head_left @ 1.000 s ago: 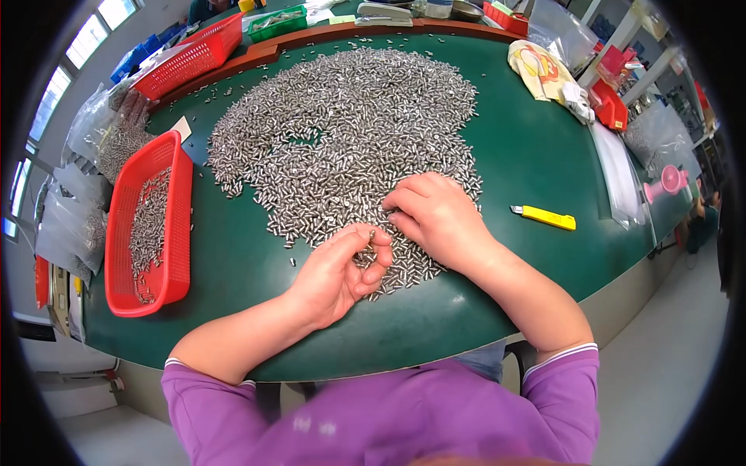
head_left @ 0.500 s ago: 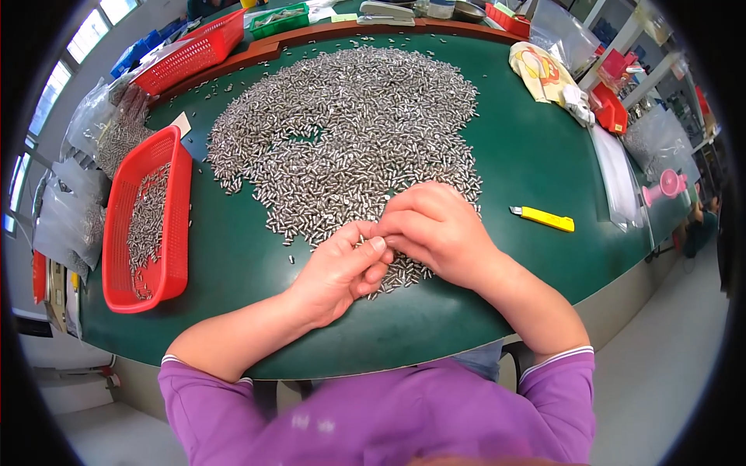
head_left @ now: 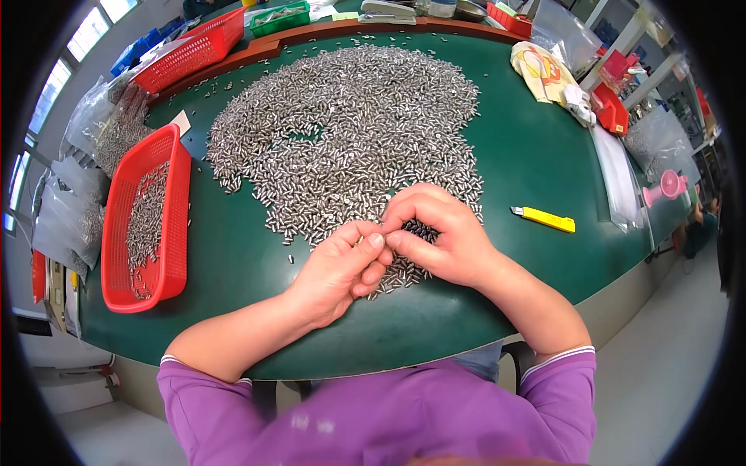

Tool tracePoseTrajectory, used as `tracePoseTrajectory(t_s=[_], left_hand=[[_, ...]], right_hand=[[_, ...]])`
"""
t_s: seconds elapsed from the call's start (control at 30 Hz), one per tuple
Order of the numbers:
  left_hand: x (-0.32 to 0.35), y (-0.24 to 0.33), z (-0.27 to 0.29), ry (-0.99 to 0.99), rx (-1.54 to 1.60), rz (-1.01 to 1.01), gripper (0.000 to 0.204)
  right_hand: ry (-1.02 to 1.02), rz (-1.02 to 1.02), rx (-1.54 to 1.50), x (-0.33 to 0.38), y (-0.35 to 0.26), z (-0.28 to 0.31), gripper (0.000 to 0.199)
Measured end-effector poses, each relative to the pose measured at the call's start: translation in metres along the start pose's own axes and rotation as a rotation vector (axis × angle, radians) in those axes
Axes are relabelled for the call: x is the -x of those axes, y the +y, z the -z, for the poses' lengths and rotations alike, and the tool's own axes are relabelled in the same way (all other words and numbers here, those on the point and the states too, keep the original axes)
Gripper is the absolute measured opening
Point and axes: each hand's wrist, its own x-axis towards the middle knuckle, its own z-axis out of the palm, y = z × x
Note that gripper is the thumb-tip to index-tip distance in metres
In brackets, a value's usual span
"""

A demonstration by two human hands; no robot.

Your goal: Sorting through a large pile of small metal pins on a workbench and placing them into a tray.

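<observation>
We see a green table point(head_left: 544, 155) carrying a wide heap of small metal pins point(head_left: 342, 124), a red basket point(head_left: 148, 225) at its left edge. At the near edge, our left hand point(head_left: 334, 272) and right hand point(head_left: 443, 237) meet fingertip to fingertip, seemingly pinching pins for close handling.

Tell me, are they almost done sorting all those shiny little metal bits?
Not nearly. Some metal pieces already lie in the red basket. The left hand and right hand meet fingertip to fingertip at the near edge of the pile; what they pinch is hidden. The big pile still covers much of the green table.
</observation>
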Motion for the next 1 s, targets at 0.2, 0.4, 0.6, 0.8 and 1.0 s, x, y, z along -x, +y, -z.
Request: tracePoseTrajectory(t_s=[0.2, 0.4, 0.6, 0.8, 1.0], left_hand=[[0.001, -0.001, -0.003, -0.008, -0.055, -0.019, 0.015], [-0.001, 0.001, -0.001, -0.017, -0.079, -0.014, 0.013], [0.002, 0.003, 0.000, 0.004, -0.044, -0.019, 0.017], [0.003, 0.003, 0.002, -0.025, -0.037, 0.007, 0.020], [0.003, 0.002, -0.007, 0.025, -0.036, 0.001, 0.014]], right_hand=[[-0.046, 0.079, 0.118, 0.000, -0.005, 0.004, 0.018], [0.006, 0.013, 0.110, -0.001, -0.001, 0.005, 0.024], [-0.082, -0.072, 0.389, 0.002, 0.010, 0.004, 0.015], [0.003, -0.078, 0.310, 0.000, 0.005, 0.003, 0.009], [-0.003, -0.107, -0.050, -0.001, -0.002, 0.003, 0.008]])
